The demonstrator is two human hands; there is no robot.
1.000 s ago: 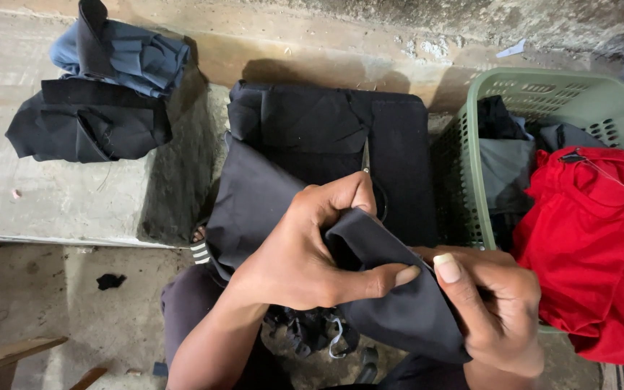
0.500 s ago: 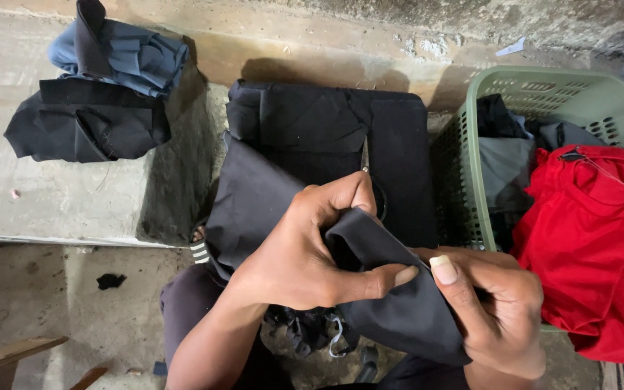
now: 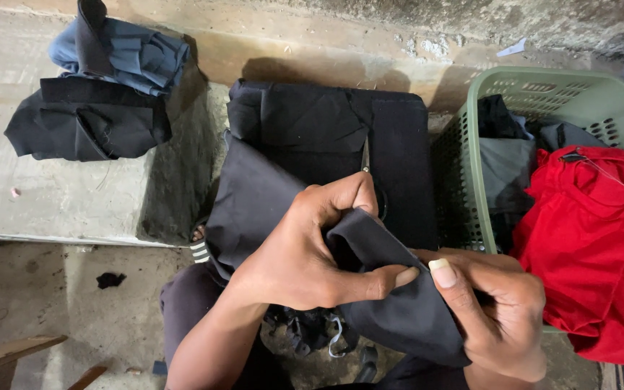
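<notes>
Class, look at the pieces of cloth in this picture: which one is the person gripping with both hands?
The dark cloth over the lap, pinched between the left hand and right hand. The folded dark pieces on the ledge and the red cloth over the basket lie untouched.

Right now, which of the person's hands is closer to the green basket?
Right. The right hand sits just beside the green basket, under its red cloth. The left hand grips the black cloth farther away.
</notes>
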